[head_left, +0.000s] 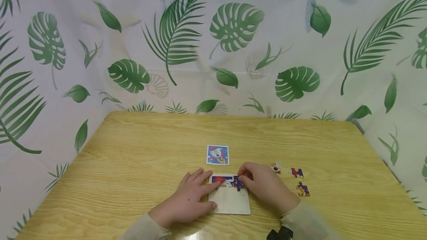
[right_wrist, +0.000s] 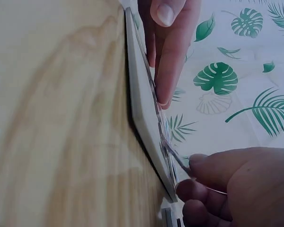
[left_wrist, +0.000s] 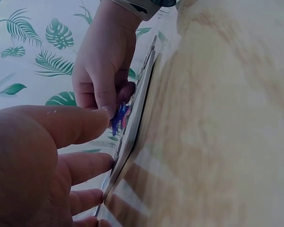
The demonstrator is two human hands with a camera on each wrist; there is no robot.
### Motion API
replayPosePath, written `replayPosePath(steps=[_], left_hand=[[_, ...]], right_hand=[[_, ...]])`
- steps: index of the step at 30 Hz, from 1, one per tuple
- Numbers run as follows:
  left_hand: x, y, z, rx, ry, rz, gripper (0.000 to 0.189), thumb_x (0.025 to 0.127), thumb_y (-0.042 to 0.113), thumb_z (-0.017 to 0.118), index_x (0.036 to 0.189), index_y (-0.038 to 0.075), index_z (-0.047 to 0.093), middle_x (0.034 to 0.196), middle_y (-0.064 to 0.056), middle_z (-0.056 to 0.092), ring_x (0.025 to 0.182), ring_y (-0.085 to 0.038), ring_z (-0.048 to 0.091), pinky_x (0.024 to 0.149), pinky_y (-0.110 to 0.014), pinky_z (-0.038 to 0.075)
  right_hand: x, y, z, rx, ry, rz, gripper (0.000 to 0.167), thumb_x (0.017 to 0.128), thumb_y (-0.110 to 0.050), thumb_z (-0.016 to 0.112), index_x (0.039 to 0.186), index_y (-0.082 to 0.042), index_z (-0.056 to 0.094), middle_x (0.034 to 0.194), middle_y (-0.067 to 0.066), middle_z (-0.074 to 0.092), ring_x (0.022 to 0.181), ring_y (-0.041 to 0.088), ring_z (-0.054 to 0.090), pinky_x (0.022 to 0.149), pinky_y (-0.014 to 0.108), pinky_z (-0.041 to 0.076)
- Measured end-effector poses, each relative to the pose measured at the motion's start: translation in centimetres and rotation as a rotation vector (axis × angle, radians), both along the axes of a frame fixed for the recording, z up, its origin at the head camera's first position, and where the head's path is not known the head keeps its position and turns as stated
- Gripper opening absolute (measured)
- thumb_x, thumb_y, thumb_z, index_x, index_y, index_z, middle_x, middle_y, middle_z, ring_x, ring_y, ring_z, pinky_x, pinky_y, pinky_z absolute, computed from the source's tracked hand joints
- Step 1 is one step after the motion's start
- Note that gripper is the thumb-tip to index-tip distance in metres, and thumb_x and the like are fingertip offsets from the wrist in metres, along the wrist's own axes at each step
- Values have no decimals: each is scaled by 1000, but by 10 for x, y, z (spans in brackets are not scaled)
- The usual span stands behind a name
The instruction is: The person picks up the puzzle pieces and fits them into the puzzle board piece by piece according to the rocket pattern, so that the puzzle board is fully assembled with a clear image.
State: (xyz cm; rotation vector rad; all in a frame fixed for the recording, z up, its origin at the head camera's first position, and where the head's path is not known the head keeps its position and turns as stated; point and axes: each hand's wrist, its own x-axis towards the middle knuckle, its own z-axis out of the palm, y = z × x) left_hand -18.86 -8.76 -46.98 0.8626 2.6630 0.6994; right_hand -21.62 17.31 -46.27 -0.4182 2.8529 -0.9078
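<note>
A wooden puzzle board point(head_left: 230, 203) lies on the table, with red, white and purple pieces fitted along its far edge. My left hand point(head_left: 188, 200) is spread at the board's left side, its index finger reaching onto the fitted pieces and its thumb at the lower left edge. At the upper right corner, my right hand point(head_left: 265, 186) pinches a purple puzzle piece point(head_left: 238, 183) between thumb and finger. In the right wrist view, this puzzle piece point(right_wrist: 180, 163) is tilted, one edge close over the board and the other between the fingertips.
A small picture card point(head_left: 217, 155) with a rocket-like drawing lies just beyond the board. Right of my right hand are loose pieces: a white one point(head_left: 276, 167), a red and purple one point(head_left: 297, 173), and a purple and yellow one point(head_left: 303, 189). A leaf-print curtain point(head_left: 240, 58) hangs behind the table.
</note>
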Motion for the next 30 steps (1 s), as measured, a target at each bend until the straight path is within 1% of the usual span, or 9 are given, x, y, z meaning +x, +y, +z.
replayPosePath(steps=[4,6,10,13,17,20,23,27,30], left_hand=[[0,0,1,1,0,0,60,98,47,59,152,24,49,165,-8,28,152,-35,15,119,-62,5],[0,0,1,0,0,-1,60,98,47,59,152,24,49,165,-7,27,152,-35,15,119,-62,5],[1,0,3,-5,3,-6,60,98,47,59,152,24,49,165,-7,27,152,-35,15,119,-62,5],[0,0,4,-8,3,-9,60,98,48,58,153,24,48,165,-7,26,152,-35,14,119,-62,5],[0,0,4,-8,2,-11,61,98,49,57,153,24,48,166,-7,26,153,-34,14,119,-62,5],[-1,-1,4,-7,0,-11,60,98,48,57,153,24,48,166,-7,25,153,-34,13,119,-62,4],[0,-1,4,-4,0,-8,60,98,47,58,153,24,48,165,-7,26,152,-35,14,119,-62,5],[1,-1,4,5,-4,-6,59,98,46,59,152,23,49,165,-8,27,152,-35,14,119,-61,5],[1,-1,4,6,-8,-5,59,98,45,59,152,23,49,165,-7,27,152,-35,14,119,-61,5]], right_hand=[[1,0,1,48,33,13,6,94,-26,74,95,-24,69,76,-12,57,67,9,52,63,31,45],[2,2,2,75,47,39,11,91,-29,77,98,-24,70,78,-11,55,69,9,51,64,31,44],[5,4,3,164,90,96,22,87,-34,81,103,-25,71,84,-12,52,72,8,48,65,30,43],[6,2,3,223,113,104,24,86,-37,81,105,-25,72,87,-13,51,71,8,47,65,29,43],[7,-2,3,281,128,96,24,86,-39,81,102,-24,72,89,-13,52,69,7,47,64,29,44],[7,-4,4,303,132,94,23,86,-40,80,101,-25,71,90,-13,52,69,7,47,64,29,45],[8,-4,4,306,148,99,24,87,-41,80,103,-25,72,91,-13,52,68,7,47,63,28,43],[11,-2,5,290,191,131,23,87,-38,80,105,-24,75,92,-13,54,67,6,46,61,27,43],[12,0,5,280,204,148,21,87,-36,80,104,-25,75,93,-12,54,67,5,46,61,27,43]])
